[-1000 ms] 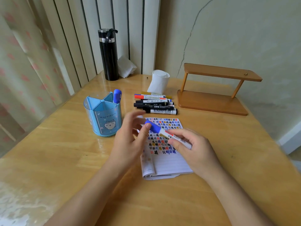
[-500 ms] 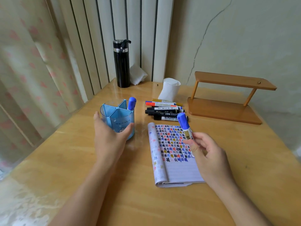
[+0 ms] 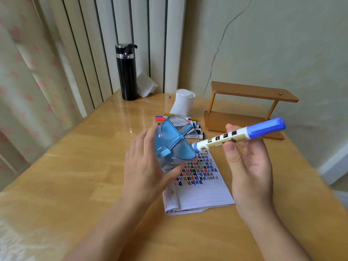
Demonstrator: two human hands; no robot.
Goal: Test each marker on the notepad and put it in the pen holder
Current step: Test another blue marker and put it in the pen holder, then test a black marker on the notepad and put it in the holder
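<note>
Two hands are raised above the table, which spreads beneath and around them. Below and between them the notepad lies open, its upper lines filled with coloured test marks. The pen holder, which half a second ago stood on the table to the left of the notepad, has been lifted by the left hand and tipped so that its divided mouth faces the right hand; the blue marker seen standing in it earlier cannot be made out now. The capped blue marker is pinched between the thumb and fingers of the right hand, and its butt end has been brought to the rim of a near compartment. It is judged that testing of this marker is finished and that only the insertion is left. Beyond the hands, partly hidden behind the holder, the remaining markers are left lying in a row, presumably untested.
</note>
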